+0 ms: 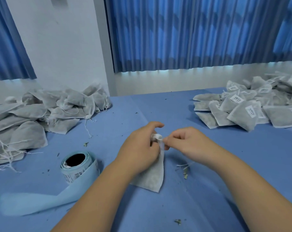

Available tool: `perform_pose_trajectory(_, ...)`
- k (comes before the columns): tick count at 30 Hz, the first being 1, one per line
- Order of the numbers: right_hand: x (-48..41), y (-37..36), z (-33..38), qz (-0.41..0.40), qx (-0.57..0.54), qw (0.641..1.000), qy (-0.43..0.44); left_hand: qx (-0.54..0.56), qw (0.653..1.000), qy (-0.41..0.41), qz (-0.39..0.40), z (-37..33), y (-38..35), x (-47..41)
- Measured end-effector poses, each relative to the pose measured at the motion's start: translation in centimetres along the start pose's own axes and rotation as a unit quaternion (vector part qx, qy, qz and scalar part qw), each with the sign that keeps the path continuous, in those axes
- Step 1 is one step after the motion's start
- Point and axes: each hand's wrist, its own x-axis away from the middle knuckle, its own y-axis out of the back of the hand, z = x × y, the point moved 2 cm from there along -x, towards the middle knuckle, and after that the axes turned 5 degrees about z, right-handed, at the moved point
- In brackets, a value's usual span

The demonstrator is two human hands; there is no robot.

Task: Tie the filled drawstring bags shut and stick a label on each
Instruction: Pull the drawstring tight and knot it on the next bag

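A filled white drawstring bag lies on the blue table in front of me, its gathered neck raised between my hands. My left hand grips the bunched neck from the left. My right hand pinches the neck's top edge or string from the right, fingers curled. A roll of labels on pale blue backing stands to the left of my left forearm, and its loose backing strip trails toward the near left edge.
A heap of unlabelled filled bags with loose strings covers the left side of the table. A pile of labelled bags sits at the far right. Bits of dried herb and a cut string are scattered on the blue tablecloth.
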Motion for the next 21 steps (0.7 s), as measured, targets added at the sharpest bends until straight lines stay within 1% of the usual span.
perform_pose_trajectory(3,0.6,1.0,0.2,0.012,-0.109,0.994,0.005,-0.082,0.995,-0.041,-0.044,-0.4,0.7,0.0)
perform_pose_trajectory(5,0.9,1.4,0.4,0.039,-0.196,0.979,0.026,-0.101,0.990,-0.078,-0.052,-0.8,1.0,0.1)
perform_pose_trajectory(6,1.1,1.4,0.5,0.048,-0.229,0.971,0.040,-0.091,0.990,-0.097,-0.048,-1.1,0.9,0.2)
perform_pose_trajectory(8,1.2,1.5,0.7,0.047,-0.280,0.956,0.071,-0.014,0.994,-0.108,-0.014,-1.5,0.6,0.5)
perform_pose_trajectory(10,1.0,1.7,0.4,0.016,-0.301,0.949,0.090,0.096,0.992,-0.076,0.027,-2.1,0.3,0.9)
perform_pose_trajectory(13,0.6,2.0,-0.3,-0.055,-0.298,0.949,0.084,0.236,0.970,0.003,0.056,-2.7,0.2,1.0)
perform_pose_trajectory(15,0.5,2.0,-0.5,-0.082,-0.278,0.954,0.080,0.293,0.954,0.040,0.055,-3.0,0.4,1.0)
perform_pose_trajectory(16,0.4,1.9,-0.5,-0.089,-0.267,0.956,0.081,0.289,0.955,0.048,0.046,-3.0,0.4,1.0)
perform_pose_trajectory(18,0.5,1.7,-0.3,-0.093,-0.254,0.959,0.090,0.223,0.973,0.058,0.017,-3.0,0.3,1.1)
perform_pose_trajectory(20,0.6,1.5,-0.1,-0.089,-0.244,0.961,0.097,0.100,0.993,0.066,-0.019,-2.8,0.3,1.0)
perform_pose_trajectory(21,0.6,1.3,-0.1,-0.085,-0.238,0.963,0.100,0.039,0.996,0.067,-0.037,-2.8,0.3,1.0)
